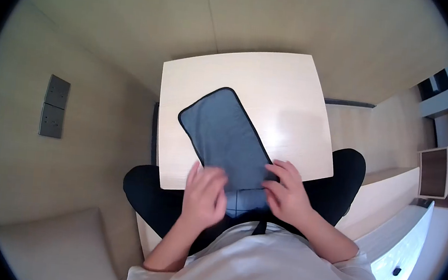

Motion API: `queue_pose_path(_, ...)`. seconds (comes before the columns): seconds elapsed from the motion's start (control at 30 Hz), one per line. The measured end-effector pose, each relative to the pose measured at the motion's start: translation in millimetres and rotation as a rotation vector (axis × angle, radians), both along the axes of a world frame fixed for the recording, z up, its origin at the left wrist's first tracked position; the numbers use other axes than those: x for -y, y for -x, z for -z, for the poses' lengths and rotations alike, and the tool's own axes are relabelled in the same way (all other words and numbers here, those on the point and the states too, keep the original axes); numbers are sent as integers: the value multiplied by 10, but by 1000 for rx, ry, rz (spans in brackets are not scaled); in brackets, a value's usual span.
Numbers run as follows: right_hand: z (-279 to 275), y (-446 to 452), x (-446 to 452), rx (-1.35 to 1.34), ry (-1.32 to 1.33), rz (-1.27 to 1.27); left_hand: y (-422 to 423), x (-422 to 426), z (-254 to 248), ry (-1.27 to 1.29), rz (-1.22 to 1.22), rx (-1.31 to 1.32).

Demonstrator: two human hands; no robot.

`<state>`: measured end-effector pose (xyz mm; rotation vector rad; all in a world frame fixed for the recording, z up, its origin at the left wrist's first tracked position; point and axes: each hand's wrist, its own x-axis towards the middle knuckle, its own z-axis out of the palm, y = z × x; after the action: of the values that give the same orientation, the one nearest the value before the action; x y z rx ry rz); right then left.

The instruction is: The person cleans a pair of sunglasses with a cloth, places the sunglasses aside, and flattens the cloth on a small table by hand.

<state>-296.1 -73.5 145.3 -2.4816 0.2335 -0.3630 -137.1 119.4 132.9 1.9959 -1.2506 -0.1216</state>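
A grey-blue cloth (224,134) with a black border lies slantwise on the pale wooden table (301,109), its near end reaching the front edge. My left hand (204,194) is at the cloth's near left corner, its fingers bent and blurred by motion, so its hold is unclear. At the near right edge is my right hand (286,191), thumb and fingers apart around the cloth's border. Between the hands, a lighter blue piece with dark lines (245,201) hangs below the table edge.
A wall socket panel (55,106) is on the left wall. Dark-trousered legs (150,192) flank the table. A beige cushion (60,243) sits at the lower left. On the right are a brown open box (434,172) and a white surface with a small black object (397,271).
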Motion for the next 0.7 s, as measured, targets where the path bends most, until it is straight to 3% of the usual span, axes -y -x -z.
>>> queue_pose_path(0.17,222,-591,-421,-83,82,38,-482,823,227,-139,-47,119)
queue_pose_path(0.23,338,-750,-439,-85,139,92,-603,972,348,-379,-28,355)
queue_pose_path(0.33,401,-919,-331,-134,217,149,-753,1042,420,-391,-82,389)
queue_pose_path(0.7,527,-1968,489,-52,384,-4,-1703,1544,473,-546,-453,310)
